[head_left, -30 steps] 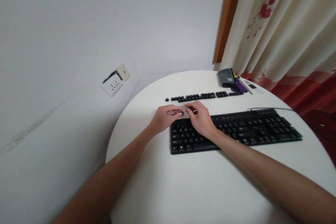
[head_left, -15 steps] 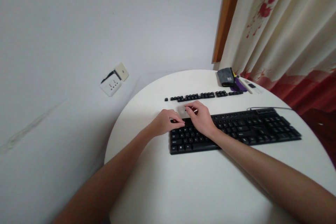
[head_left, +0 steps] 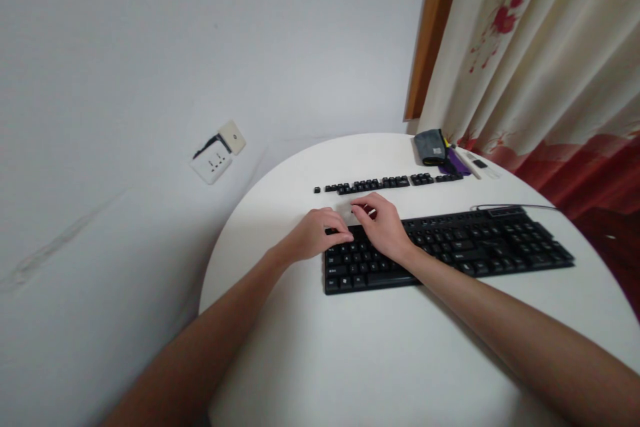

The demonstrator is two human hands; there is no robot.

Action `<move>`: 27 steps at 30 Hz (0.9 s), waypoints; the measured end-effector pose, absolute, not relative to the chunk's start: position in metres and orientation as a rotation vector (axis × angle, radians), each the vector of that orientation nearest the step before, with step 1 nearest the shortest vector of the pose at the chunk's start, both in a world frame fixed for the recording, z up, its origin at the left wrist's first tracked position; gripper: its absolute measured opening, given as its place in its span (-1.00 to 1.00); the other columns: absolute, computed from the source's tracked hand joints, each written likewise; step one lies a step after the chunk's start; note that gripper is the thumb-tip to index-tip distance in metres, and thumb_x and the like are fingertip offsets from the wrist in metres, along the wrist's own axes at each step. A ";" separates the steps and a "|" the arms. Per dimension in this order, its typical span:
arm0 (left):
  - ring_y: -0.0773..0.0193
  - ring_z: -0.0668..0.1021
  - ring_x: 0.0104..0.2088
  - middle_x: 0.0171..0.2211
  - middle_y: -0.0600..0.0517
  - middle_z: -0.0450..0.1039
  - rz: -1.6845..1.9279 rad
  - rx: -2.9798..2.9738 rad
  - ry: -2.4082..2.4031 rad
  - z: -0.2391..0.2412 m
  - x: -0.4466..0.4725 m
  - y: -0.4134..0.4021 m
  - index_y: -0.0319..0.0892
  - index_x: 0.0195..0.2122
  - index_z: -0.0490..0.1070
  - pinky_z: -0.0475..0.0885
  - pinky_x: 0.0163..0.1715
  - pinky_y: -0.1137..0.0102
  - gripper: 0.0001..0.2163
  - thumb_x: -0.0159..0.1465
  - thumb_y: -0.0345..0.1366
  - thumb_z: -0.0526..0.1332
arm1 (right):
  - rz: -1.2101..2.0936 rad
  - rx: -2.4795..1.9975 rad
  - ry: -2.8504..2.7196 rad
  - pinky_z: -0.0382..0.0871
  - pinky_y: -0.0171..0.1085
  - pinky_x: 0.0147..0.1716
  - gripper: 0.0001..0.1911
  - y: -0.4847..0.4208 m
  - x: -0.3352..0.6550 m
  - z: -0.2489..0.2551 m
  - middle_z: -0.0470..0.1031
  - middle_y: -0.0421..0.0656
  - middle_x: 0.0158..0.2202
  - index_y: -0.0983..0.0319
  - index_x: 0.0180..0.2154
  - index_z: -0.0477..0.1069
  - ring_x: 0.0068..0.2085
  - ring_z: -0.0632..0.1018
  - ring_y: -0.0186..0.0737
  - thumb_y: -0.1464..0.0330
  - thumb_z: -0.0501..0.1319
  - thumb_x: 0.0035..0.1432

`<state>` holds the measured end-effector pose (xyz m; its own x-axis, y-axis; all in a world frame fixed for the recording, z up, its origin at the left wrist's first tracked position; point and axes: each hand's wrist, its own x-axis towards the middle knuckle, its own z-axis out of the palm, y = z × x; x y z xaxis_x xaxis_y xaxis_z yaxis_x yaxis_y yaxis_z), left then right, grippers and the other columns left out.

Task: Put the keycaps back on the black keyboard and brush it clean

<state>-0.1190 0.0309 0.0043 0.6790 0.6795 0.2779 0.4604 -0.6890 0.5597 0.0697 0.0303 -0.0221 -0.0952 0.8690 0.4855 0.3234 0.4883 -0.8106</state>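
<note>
– Black plastic crosses the middle of your head view: a keyboard (head_left: 493,241) lies flat on your white table (head_left: 380,353). How do your fingers stand?

– Your left hand (head_left: 321,233) has its thumb and forefinger drawn close together, tips down at the keyboard's far left corner. I cannot tell whether you have a keycap between them; the spot is too small and dark.

– And on the other side?

– Your right hand (head_left: 382,225) arches over the keyboard's left part, thumb and forefinger curved towards each other with a narrow gap. Something dark shows by the tips, too small for me to say whether you grip it.

– What lies beyond your hands?

– You have a row of loose keycaps (head_left: 395,183) across the table, apart from the keyboard, and a single keycap (head_left: 317,190) just off its left end. Near the right end sits your grey pouch (head_left: 431,148).
</note>
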 end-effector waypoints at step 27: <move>0.23 0.53 -0.24 -0.18 -0.02 0.56 0.571 2.168 1.046 -0.015 -0.123 0.043 -0.18 -0.05 0.51 0.41 -0.14 0.34 -0.67 0.20 -0.17 0.30 | 0.654 -1.035 -1.668 0.39 -0.26 -0.32 -0.84 0.030 0.070 -0.023 0.53 -0.11 -0.28 0.23 -0.27 0.54 -0.29 0.51 -0.24 0.36 0.17 0.22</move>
